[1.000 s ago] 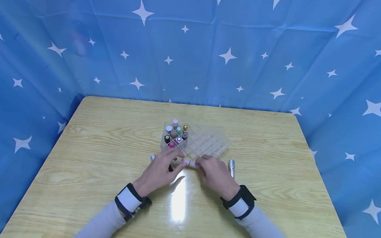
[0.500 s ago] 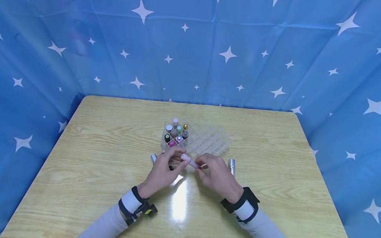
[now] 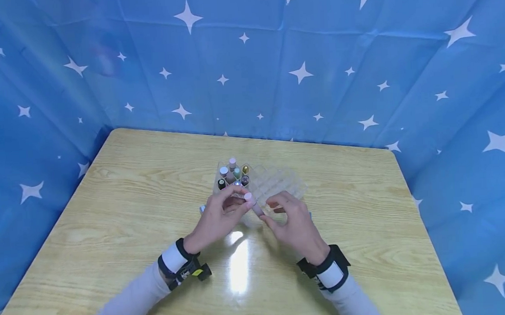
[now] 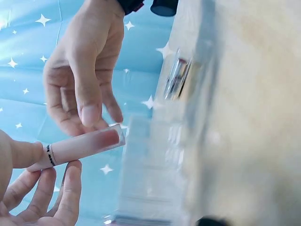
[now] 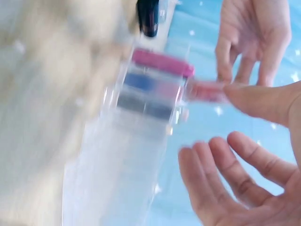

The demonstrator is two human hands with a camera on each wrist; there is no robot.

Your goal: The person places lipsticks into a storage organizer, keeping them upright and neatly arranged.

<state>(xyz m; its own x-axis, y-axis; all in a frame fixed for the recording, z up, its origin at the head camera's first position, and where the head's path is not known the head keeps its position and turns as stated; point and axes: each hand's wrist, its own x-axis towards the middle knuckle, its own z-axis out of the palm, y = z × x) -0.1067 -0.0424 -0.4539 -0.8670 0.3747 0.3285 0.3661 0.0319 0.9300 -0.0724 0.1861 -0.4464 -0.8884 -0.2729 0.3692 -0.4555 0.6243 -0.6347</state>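
Note:
My left hand [image 3: 219, 217] pinches the pale pink cap end of a lip gloss tube [image 4: 84, 146] between thumb and fingers. The tube has a clear base with reddish colour inside and small dark lettering. My right hand [image 3: 296, 224] is spread loosely, its thumb at the tube's lower end and its fingers apart from it. Just beyond both hands is a clear compartmented organizer [image 3: 279, 184]. Its left part holds several upright cosmetic tubes, among them a magenta tube [image 5: 160, 62] and a gold-topped one [image 3: 246, 169]; my left hand hides some of them.
Silver and dark tubes [image 4: 178, 79] lie on the wooden table [image 3: 159, 181] beside the organizer's right end. A black tube [image 5: 148, 18] lies off its left end. A blue star-patterned curtain [image 3: 248, 81] hangs behind the table.
The lip gloss tube has turned from lying nearly flat to tilted with its cap upward, raised in my left hand. My right fingers have let go of it and spread.

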